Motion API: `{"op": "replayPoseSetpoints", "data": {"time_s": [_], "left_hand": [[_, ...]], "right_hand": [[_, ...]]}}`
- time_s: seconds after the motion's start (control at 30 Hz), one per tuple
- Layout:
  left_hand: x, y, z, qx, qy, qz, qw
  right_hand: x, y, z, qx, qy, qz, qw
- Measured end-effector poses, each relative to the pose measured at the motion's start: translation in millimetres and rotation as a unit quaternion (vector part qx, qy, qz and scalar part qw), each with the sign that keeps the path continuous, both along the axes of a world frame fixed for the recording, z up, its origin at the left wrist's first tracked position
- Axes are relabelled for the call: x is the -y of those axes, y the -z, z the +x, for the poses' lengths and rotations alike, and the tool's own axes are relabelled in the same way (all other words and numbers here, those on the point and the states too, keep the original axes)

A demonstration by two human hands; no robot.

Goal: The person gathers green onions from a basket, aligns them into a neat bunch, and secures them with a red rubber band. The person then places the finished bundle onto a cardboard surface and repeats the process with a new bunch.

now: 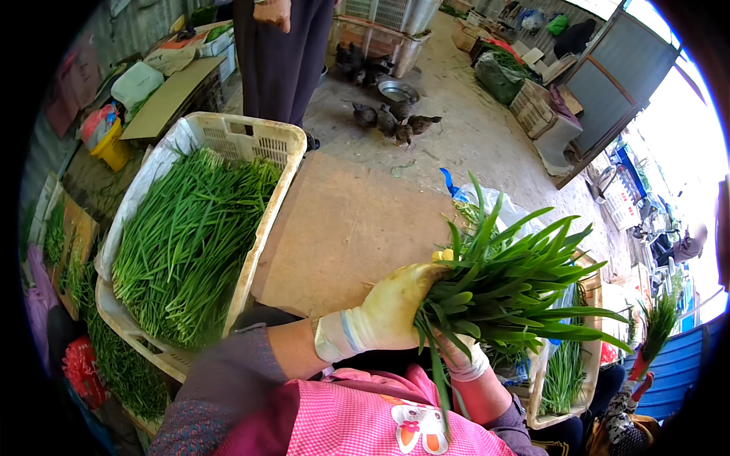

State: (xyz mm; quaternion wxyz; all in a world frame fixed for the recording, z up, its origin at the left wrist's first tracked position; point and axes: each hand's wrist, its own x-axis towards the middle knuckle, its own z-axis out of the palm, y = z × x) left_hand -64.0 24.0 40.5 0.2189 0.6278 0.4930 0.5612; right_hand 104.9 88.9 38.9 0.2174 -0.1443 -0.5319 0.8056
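A thick bunch of green leafy chives is held up over my lap, its leaf tips fanning out to the right. My left hand, in a yellow-and-white work glove, grips the bunch from the left. Under the leaves is my right hand, also gloved; it holds the bunch from below, and its fingers are mostly hidden. To my left, a white plastic crate with a pale liner holds many chives laid lengthwise. A brown board lies in front of me.
Another crate with greens stands close on my right. Beside it a co-worker's hands hold a green bunch. A person stands beyond the left crate. Dark birds gather by a metal basin. Loose greens lie far left.
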Motion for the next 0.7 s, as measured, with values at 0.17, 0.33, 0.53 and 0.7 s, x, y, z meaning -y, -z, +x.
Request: {"op": "replayPoseSetpoints", "data": {"time_s": [0.17,0.33,0.53,0.7], "left_hand": [[-7,29,10,0.135,0.049,-0.036,0.989],[0,13,5,-0.008,0.018,0.000,1.000],[-21,66,20,0.247,0.131,-0.075,0.957],[-16,52,11,0.163,0.073,-0.063,0.982]], "right_hand": [[-4,9,7,0.041,-0.001,0.060,0.997],[-3,15,16,0.096,0.010,0.057,0.994],[-2,0,4,0.007,0.038,0.155,0.987],[14,-32,-21,-0.076,0.073,0.020,0.994]]}}
